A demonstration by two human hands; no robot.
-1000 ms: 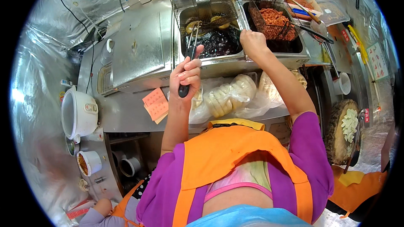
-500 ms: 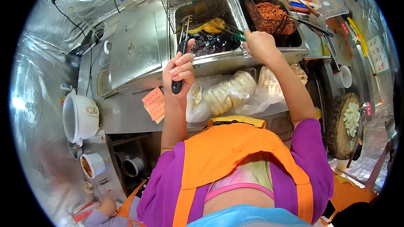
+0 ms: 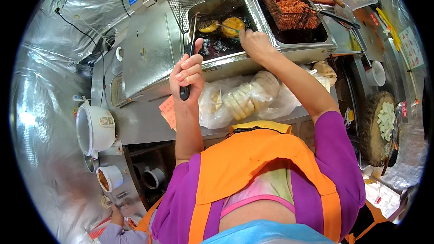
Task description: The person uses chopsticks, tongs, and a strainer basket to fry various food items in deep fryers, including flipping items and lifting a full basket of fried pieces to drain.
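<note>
My left hand [image 3: 187, 74] is wrapped round a black handle [image 3: 185, 91], whose metal rods rise toward a wire fry basket [image 3: 199, 0]. The mesh basket is tilted over the back of the left fryer [image 3: 214, 56], which holds dark oil. Over the oil, my right hand [image 3: 255, 45] grips green-handled tongs [image 3: 236, 38], mostly hidden by the fingers. Their thin metal end reaches a round golden flatbread [image 3: 233, 26]. A second golden piece [image 3: 209, 28] lies to its left, beside the basket mesh. Whether the tongs pinch the bread or only touch it, I cannot tell.
A second fry basket [image 3: 296, 12] with reddish fried strips rests over the right fryer. Bagged pale flatbreads [image 3: 253, 95] lie before the fryers. A white cooker [image 3: 96, 129] stands left, a chopping block [image 3: 373, 122] right. Another person's hand [image 3: 116, 217] shows at lower left.
My right hand has moved left with the tongs, and the round flatbread now lies flatter and apart from the other piece. My left hand keeps its grip. The other person's hand has reached forward.
</note>
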